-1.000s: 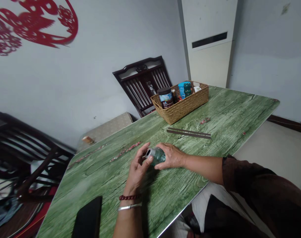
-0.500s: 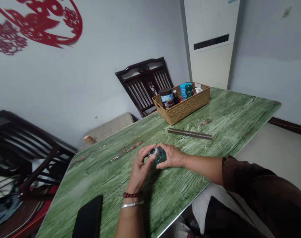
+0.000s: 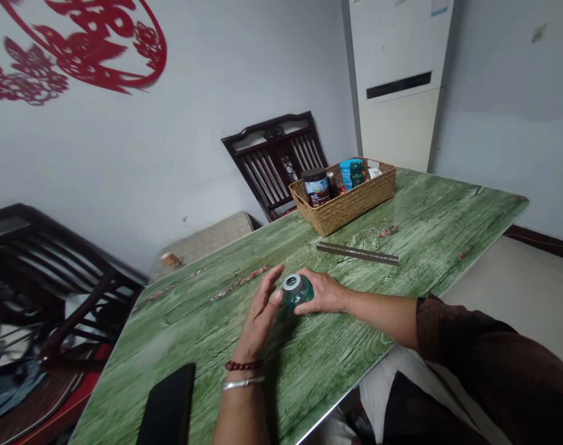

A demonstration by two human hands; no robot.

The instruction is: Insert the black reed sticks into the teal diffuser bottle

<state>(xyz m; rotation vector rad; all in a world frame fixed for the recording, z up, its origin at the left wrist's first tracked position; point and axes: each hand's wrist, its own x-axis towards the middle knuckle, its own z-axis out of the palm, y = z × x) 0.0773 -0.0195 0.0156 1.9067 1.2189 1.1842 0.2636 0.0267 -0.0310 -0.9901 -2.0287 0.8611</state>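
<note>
A small green glass bottle (image 3: pixel 300 296) with a silver ring-shaped cap, dark at its centre, stands on the green wood-patterned table (image 3: pixel 207 346). Around its right side wraps my right hand (image 3: pixel 325 292), fingers behind and thumb in front. My left hand (image 3: pixel 261 309) is beside the bottle on the left, fingers stretched and apart from the thumb, holding nothing; whether its thumb tip still touches the cap I cannot tell. Two thin dark brown sticks (image 3: pixel 358 253) lie beyond my right hand.
A wicker basket (image 3: pixel 350 213) holding a brown-lidded jar (image 3: pixel 316 187), a blue package and a dark green bottle stands at the far side. A black phone-like slab (image 3: pixel 167 405) lies near left. Dark wooden chairs (image 3: pixel 274 161) stand behind and left.
My left hand has opened and drawn back leftward from the bottle's cap, leaving the silver ring in plain sight. My right hand keeps its hold. The view has shifted slightly.
</note>
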